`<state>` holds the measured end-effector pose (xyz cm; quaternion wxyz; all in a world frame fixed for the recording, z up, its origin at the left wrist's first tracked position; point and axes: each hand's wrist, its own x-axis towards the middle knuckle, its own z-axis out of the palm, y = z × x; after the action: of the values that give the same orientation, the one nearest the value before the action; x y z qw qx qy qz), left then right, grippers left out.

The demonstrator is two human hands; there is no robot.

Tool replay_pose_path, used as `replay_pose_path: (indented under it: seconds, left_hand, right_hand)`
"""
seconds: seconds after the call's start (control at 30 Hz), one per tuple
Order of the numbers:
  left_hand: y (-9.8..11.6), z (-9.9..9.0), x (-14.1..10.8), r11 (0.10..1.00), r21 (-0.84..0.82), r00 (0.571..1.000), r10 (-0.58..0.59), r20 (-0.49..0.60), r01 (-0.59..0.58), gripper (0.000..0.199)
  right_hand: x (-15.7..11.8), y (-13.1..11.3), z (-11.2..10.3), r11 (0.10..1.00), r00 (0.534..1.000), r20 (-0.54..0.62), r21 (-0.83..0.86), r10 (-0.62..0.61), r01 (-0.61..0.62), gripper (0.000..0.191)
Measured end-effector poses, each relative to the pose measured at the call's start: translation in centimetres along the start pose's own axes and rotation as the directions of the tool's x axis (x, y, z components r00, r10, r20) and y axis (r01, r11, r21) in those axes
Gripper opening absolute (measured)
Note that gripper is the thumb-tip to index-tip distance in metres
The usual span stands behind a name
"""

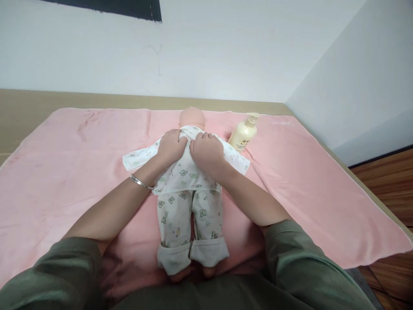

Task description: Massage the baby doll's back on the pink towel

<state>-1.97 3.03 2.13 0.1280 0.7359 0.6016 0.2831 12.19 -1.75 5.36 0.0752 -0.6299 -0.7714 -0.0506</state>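
A baby doll (192, 117) lies stretched out on a pink blanket (284, 181), its head at the far end and its feet towards me. It wears a white printed shirt (185, 174) with both sleeves spread sideways, and matching trousers (176, 215) with turned-up cuffs. My left hand (172, 146) is closed on the left upper part of the shirt, thumb towards the middle. Beside it, my right hand (206, 153) has its fingers curled on the right upper part. The fingertips of both hands are partly hidden in the cloth.
A pale yellow pump bottle (242, 134) leans or stands on the blanket behind the doll's right-hand sleeve. The blanket covers a wooden-topped table (29, 103) against a white wall (226, 51). Brown wood-grain panelling (387, 185) shows below the table's right edge.
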Motion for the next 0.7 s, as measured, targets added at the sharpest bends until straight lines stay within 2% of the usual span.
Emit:
replay_pose_path:
  seconds: [0.13,0.27,0.4,0.5,0.6,0.7]
  left_hand:
    - [1.7,0.0,-1.4,0.977,0.200,0.997,0.079,-0.006,-0.077,0.025]
    - [2.4,0.2,-2.2,0.968,0.226,0.992,0.119,-0.032,-0.109,0.025]
    - [1.8,-0.3,-1.2,0.994,0.105,0.999,0.039,0.017,-0.041,0.017]
    - [1.1,-0.7,-0.3,0.999,0.041,0.999,-0.002,0.051,0.000,0.017]
    - [1.0,-0.8,-0.2,0.999,0.052,0.997,0.009,0.072,-0.013,0.020]
    - [1.8,-0.5,-1.2,0.985,0.151,0.996,0.078,0.039,-0.083,0.026]
  right_hand:
    - [1.5,1.8,0.1,0.988,0.999,0.042,0.152,-0.027,0.020,0.042]
    - [3.0,3.1,0.0,0.955,0.992,0.125,0.291,0.029,-0.064,0.054]
    - [1.4,1.4,-0.6,0.991,0.996,0.094,0.131,0.003,-0.015,0.054]
    - [-0.8,-0.4,-1.3,0.995,0.991,0.088,0.018,-0.100,0.099,0.042]
    - [-1.4,-0.8,-1.8,0.991,0.984,0.116,0.043,-0.134,0.130,0.039]
    - [0.1,0.7,-1.6,0.982,0.977,0.147,0.129,-0.156,0.137,0.038]
